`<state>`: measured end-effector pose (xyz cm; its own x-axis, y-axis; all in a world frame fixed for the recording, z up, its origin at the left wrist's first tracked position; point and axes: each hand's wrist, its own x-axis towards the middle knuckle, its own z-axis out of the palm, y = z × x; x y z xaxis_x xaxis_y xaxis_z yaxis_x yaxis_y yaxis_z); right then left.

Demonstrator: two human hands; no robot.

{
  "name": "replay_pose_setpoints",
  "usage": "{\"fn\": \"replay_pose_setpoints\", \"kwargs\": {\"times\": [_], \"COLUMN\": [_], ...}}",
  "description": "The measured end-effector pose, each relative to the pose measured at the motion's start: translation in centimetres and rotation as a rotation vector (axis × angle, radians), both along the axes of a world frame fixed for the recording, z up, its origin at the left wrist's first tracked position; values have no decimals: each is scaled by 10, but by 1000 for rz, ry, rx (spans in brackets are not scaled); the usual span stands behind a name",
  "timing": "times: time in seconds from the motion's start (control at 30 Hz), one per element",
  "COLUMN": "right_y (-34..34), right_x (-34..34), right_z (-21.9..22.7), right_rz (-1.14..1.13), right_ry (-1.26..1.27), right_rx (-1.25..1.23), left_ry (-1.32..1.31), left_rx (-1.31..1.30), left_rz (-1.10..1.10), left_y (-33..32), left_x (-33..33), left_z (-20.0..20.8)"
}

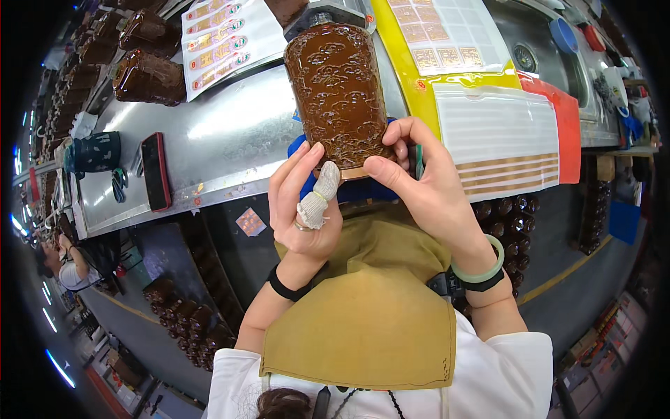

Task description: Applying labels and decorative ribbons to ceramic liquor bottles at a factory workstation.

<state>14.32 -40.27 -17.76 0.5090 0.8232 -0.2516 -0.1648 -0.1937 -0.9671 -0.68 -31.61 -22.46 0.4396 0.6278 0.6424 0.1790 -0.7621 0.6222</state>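
A brown glossy bottle (336,91) with raised relief all over lies in front of me, its neck pointing away and its base toward me. Along its base edge runs a copper-coloured strip (354,173). My left hand (307,188) holds the bottle's lower left corner, its cloth-covered thumb pressed near the strip. At the lower right corner, my right hand (426,167) grips the base between thumb and curled fingers, the thumb at the strip's end. Blue material (307,185) shows beneath the bottle. To the right lies a white sheet (499,133) with several copper strips on it.
A yellow sheet with a label sheet (447,35) lies beyond, beside a red sheet (558,126). On the left stand a phone (155,171), a dark green cup (98,151), another label sheet (223,42) and brown bottles (149,77). A sink (530,42) is far right; another person (70,265) works at left.
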Motion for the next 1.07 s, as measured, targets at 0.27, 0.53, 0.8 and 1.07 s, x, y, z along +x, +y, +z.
{"fn": "replay_pose_setpoints", "kwargs": {"times": [0.27,0.53,0.8,1.07], "right_y": [-3,-24,-25,-7], "right_x": [3,22,29,-15], "right_z": [5,-1,4,8], "right_rz": [17,-147,-262,-73], "right_ry": [78,135,-195,-540], "right_rx": [2,172,193,137], "left_ry": [45,159,382,106], "left_rx": [14,9,157,70], "left_rz": [-50,61,161,-57], "left_y": [-7,-18,-28,1], "left_x": [-1,8,16,5], "left_z": [-4,-4,8,22]}}
